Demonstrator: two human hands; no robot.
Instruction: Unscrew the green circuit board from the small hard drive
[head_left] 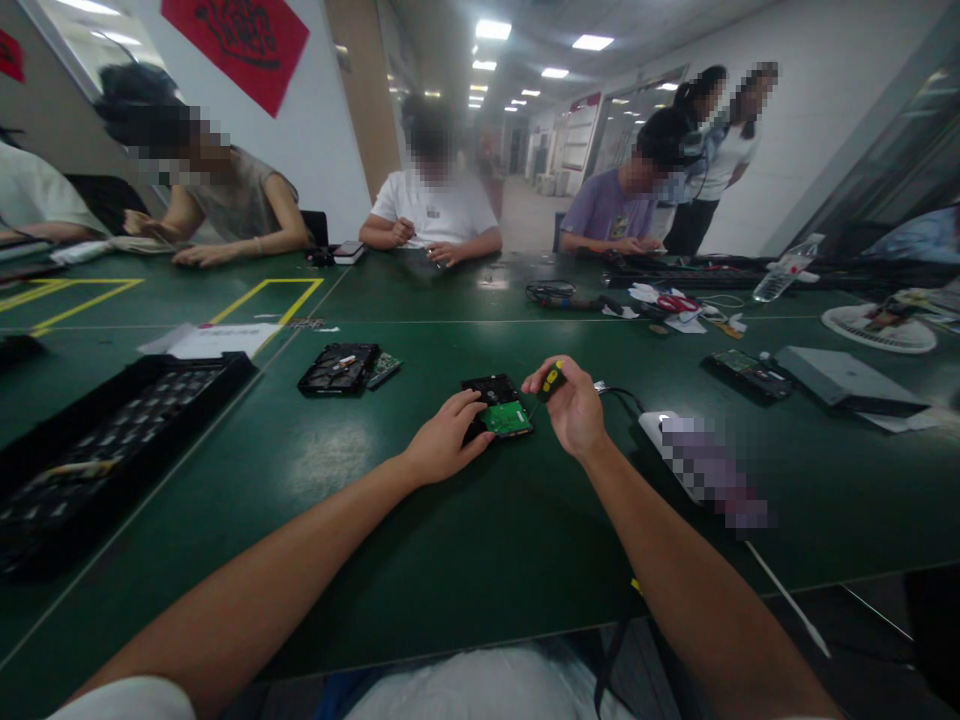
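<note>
A hard drive (507,418) with a green circuit board lies on the table in front of me. My left hand (448,435) grips it at its left side, fingers over the far edge and thumb at the near edge. In my right hand (576,412) is a screwdriver (552,381) with a yellow and black handle, tilted. Its thin shaft points down at the right edge of the drive; whether the tip touches a screw is too small to tell. To the left lie another black drive (340,368) and a loose circuit board (385,368).
A long black tray (112,450) with parts stands at the left. On the right lie a white device with a cable (671,455), a drive (748,373) and a grey box (851,378). A bottle (787,268) stands farther back. Several people sit across the green table (360,540).
</note>
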